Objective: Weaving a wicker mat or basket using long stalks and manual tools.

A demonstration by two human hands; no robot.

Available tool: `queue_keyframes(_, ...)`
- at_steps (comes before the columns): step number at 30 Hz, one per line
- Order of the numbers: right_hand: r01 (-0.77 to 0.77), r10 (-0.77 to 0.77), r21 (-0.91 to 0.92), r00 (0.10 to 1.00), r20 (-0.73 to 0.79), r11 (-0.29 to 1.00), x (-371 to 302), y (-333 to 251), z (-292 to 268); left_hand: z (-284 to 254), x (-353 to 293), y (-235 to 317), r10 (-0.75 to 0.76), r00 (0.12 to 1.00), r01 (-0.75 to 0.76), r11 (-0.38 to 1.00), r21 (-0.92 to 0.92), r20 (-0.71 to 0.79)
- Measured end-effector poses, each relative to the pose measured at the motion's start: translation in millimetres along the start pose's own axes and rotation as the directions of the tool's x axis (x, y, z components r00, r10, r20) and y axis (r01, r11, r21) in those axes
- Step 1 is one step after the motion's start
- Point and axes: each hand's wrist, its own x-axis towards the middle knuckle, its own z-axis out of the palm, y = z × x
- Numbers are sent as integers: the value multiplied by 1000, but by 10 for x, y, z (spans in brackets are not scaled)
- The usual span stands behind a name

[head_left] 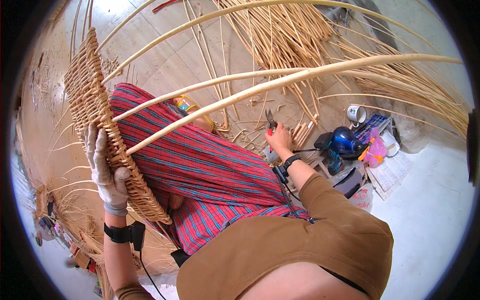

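Note:
My left hand (107,172), in a pale work glove, grips the edge of a woven wicker panel (122,145). The panel stands on edge against my lap, which is covered by red checked cloth (200,160). Several long peeled rods (240,95) curve out of it to the right, across my view. Away to the right, my bare right hand (281,138) is closed round red-handled pruning shears (270,120), blades pointing away from me. Those blades are just above the floor, apart from the panel.
Bundles of peeled rods (280,35) lie on the tiled floor ahead. Short cut sticks (303,132) are beside my right hand. Farther right are a white mug (356,114), a shiny blue round object (345,141) and a pink plastic bag (375,150). Offcuts litter the floor.

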Motion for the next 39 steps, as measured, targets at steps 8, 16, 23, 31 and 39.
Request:
queue_keyframes(8,44,-63,-109,982,-178,993,239,-148,221,10,7,-11,2,1000,-2,1000,-12,-5)
queue_keyframes(16,50,-51,-60,999,-8,997,279,-276,342,-8,10,-59,20,1000,-19,999,29,-10)
queue_keyframes(23,58,-58,10,998,-26,998,105,-255,317,2,-1,-83,30,999,-29,1000,10,-17)
queue_keyframes(31,-89,92,22,978,-187,996,359,-189,159,-30,39,1,31,999,-31,999,-12,-27)
queue_keyframes(39,452,-479,764,851,-216,459,141,-1059,-1062,-99,-47,-47,8,999,-9,1000,26,37)
